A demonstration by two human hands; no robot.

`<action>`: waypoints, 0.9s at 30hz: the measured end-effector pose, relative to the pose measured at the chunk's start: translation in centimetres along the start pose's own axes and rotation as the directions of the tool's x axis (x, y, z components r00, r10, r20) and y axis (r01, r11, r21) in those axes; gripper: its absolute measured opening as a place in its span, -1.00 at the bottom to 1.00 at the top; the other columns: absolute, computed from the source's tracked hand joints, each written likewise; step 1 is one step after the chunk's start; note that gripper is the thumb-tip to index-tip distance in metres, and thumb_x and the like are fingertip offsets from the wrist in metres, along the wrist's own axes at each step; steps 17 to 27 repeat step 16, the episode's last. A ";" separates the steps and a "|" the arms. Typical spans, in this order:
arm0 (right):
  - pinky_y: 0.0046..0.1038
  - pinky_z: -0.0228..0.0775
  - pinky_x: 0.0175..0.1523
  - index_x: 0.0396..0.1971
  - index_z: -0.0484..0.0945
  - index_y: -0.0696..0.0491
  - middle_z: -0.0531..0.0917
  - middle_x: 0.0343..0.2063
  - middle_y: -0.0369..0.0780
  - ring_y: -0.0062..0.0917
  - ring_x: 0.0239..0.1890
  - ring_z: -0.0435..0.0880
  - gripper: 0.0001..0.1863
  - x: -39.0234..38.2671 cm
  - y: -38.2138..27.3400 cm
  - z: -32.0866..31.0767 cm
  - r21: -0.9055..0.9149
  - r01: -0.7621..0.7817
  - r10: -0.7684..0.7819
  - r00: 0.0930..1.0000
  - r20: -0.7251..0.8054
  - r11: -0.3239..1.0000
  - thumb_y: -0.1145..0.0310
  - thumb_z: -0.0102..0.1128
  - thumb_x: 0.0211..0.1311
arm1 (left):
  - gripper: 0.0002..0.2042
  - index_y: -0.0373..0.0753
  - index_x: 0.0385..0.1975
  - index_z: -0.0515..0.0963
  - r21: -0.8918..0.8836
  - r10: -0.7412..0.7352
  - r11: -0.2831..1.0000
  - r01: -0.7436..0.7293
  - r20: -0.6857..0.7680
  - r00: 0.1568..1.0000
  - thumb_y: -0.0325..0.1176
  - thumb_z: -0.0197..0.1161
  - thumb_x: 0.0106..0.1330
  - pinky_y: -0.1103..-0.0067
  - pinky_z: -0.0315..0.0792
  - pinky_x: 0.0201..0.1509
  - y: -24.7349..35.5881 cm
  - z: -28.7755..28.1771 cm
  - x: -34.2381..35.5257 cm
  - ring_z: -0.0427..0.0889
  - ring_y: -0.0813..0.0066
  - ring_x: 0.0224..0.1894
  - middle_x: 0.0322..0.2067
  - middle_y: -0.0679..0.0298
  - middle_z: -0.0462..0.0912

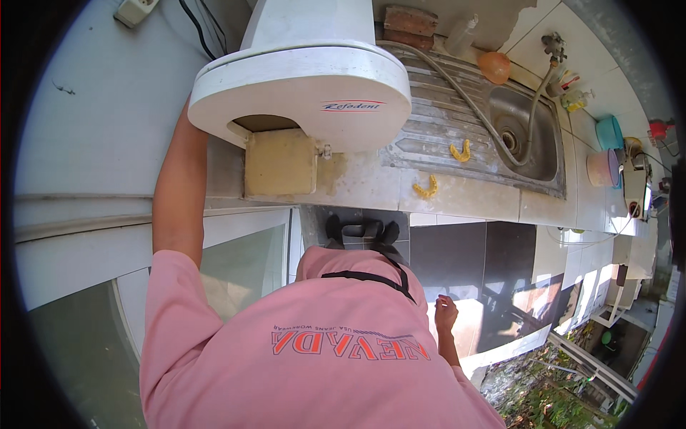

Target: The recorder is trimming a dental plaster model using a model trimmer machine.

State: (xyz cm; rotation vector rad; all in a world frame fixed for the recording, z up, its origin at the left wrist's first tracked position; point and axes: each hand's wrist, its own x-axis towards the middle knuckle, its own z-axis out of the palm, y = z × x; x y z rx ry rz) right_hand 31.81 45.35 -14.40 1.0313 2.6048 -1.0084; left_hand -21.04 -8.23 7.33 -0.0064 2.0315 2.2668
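Note:
A white machine with a rounded front, which looks like a dental model trimmer (300, 93), stands at the counter's left. My left forearm (180, 179) reaches up along its left side, and the machine hides that hand. Below the machine's dark opening is a stained yellowish table plate (281, 163). Down by my right side hangs my right hand (446, 313), its fingers loosely curled with nothing visible in them. Two yellow horseshoe-shaped dental casts lie apart: one cast (461, 151) on the steel draining board, the other cast (425, 187) on the tiled counter edge.
A hose (482, 118) runs across the draining board into the steel sink (554, 168). An orange bowl (494, 67) sits behind the basin, bottles (575, 100) and a pink tub (604, 168) to the right. A power socket (134, 11) and black cables (196, 27) are at the upper left.

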 end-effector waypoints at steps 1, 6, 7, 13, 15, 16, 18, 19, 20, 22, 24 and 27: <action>-0.46 0.50 -0.21 -0.25 0.59 0.18 0.68 -0.41 -0.10 -0.38 -0.35 0.70 -0.80 0.0 -0.3 0.2 0.002 -0.031 0.031 0.999 0.024 1.000 0.45 0.12 0.13 | -0.52 -0.34 -0.07 0.53 0.008 -0.019 1.000 0.020 -0.047 0.999 0.00 0.19 0.26 0.59 0.46 -0.11 0.5 0.4 -0.6 0.60 0.47 -0.24 -0.22 0.21 0.62; -0.46 0.51 -0.25 -0.26 0.58 0.19 0.68 -0.43 -0.10 -0.40 -0.40 0.70 -0.80 2.8 -1.6 -0.3 -0.048 0.047 -0.042 0.993 0.107 0.998 0.46 0.10 0.12 | -0.50 -0.34 -0.07 0.52 -0.016 -0.152 0.988 0.152 -0.241 0.959 0.02 0.18 0.26 0.58 0.46 -0.10 2.0 3.4 -1.3 0.60 0.46 -0.23 -0.21 0.21 0.62; -0.44 0.51 -0.25 -0.24 0.56 0.19 0.68 -0.42 -0.09 -0.39 -0.41 0.70 -0.79 3.5 -2.6 -0.9 -0.009 0.078 -0.077 0.991 0.114 0.997 0.46 0.10 0.12 | -0.50 -0.34 -0.07 0.52 -0.029 -0.181 0.983 0.179 -0.267 0.947 0.03 0.18 0.26 0.58 0.46 -0.09 2.4 3.5 -1.2 0.60 0.46 -0.22 -0.21 0.21 0.62; -0.50 0.49 -0.31 -0.21 0.54 0.20 0.65 -0.46 -0.12 -0.45 -0.46 0.67 -0.76 7.1 -4.3 -5.6 -0.059 0.213 -0.216 0.976 -0.043 0.975 0.40 0.11 0.16 | -0.48 -0.34 -0.06 0.51 -0.121 -0.351 0.936 0.331 -0.268 0.897 0.06 0.17 0.25 0.57 0.46 -0.07 3.4 8.1 -1.2 0.60 0.44 -0.21 -0.21 0.21 0.62; -0.50 0.50 -0.29 -0.20 0.54 0.19 0.66 -0.44 -0.12 -0.45 -0.45 0.68 -0.76 7.4 -4.3 -6.5 -0.004 0.187 -0.187 0.981 -0.057 0.982 0.40 0.12 0.16 | -0.38 -0.36 0.05 0.40 -0.179 -0.193 0.971 0.159 -0.194 0.962 0.14 0.08 0.27 0.54 0.45 0.00 0.8 2.7 0.4 0.57 0.38 -0.11 -0.12 0.18 0.58; -0.50 0.50 -0.28 -0.20 0.53 0.19 0.66 -0.43 -0.12 -0.44 -0.43 0.68 -0.76 7.7 -3.8 -6.8 0.044 0.170 -0.169 0.985 -0.040 0.984 0.41 0.13 0.16 | -0.38 -0.36 0.05 0.40 -0.191 -0.185 0.969 0.154 -0.154 0.971 0.14 0.08 0.27 0.54 0.45 0.00 0.5 5.3 1.9 0.57 0.38 -0.11 -0.12 0.18 0.58; -0.50 0.50 -0.28 -0.20 0.53 0.19 0.66 -0.43 -0.12 -0.44 -0.43 0.68 -0.76 7.7 -3.8 -6.8 0.044 0.170 -0.169 0.985 -0.040 0.984 0.41 0.13 0.16 | -0.38 -0.36 0.05 0.40 -0.191 -0.185 0.969 0.154 -0.154 0.971 0.14 0.08 0.27 0.54 0.45 0.00 0.5 5.3 1.9 0.57 0.38 -0.11 -0.12 0.18 0.58; -0.50 0.50 -0.28 -0.20 0.53 0.19 0.66 -0.43 -0.12 -0.44 -0.43 0.68 -0.76 7.7 -3.8 -6.8 0.044 0.170 -0.169 0.985 -0.040 0.984 0.41 0.13 0.16 | -0.38 -0.36 0.05 0.40 -0.191 -0.185 0.969 0.154 -0.154 0.971 0.14 0.08 0.27 0.54 0.45 0.00 0.5 5.3 1.9 0.57 0.38 -0.11 -0.12 0.18 0.58; -0.50 0.50 -0.28 -0.20 0.53 0.19 0.66 -0.43 -0.12 -0.44 -0.43 0.68 -0.76 7.7 -3.8 -6.8 0.044 0.170 -0.169 0.985 -0.040 0.984 0.41 0.13 0.16 | -0.38 -0.36 0.05 0.40 -0.191 -0.185 0.969 0.154 -0.154 0.971 0.14 0.08 0.27 0.54 0.45 0.00 0.5 5.3 1.9 0.57 0.38 -0.11 -0.12 0.18 0.58; -0.50 0.50 -0.28 -0.20 0.53 0.19 0.66 -0.43 -0.12 -0.44 -0.43 0.68 -0.76 7.7 -3.8 -6.8 0.044 0.170 -0.169 0.985 -0.040 0.984 0.41 0.13 0.16 | -0.38 -0.36 0.05 0.40 -0.191 -0.185 0.969 0.154 -0.154 0.971 0.14 0.08 0.27 0.54 0.45 0.00 0.5 5.3 1.9 0.57 0.38 -0.11 -0.12 0.18 0.58; -0.50 0.50 -0.28 -0.20 0.53 0.19 0.66 -0.43 -0.12 -0.44 -0.43 0.68 -0.76 7.7 -3.8 -6.8 0.044 0.170 -0.169 0.985 -0.040 0.984 0.41 0.13 0.16 | -0.38 -0.36 0.05 0.40 -0.191 -0.185 0.969 0.154 -0.154 0.971 0.14 0.08 0.27 0.54 0.45 0.00 0.5 5.3 1.9 0.57 0.38 -0.11 -0.12 0.18 0.58; -0.50 0.50 -0.28 -0.20 0.53 0.19 0.66 -0.43 -0.12 -0.44 -0.43 0.68 -0.76 7.7 -3.8 -6.8 0.044 0.170 -0.169 0.985 -0.040 0.984 0.41 0.13 0.16 | -0.38 -0.36 0.05 0.40 -0.191 -0.185 0.969 0.154 -0.154 0.971 0.14 0.08 0.27 0.54 0.45 0.00 0.5 5.3 1.9 0.57 0.38 -0.11 -0.12 0.18 0.58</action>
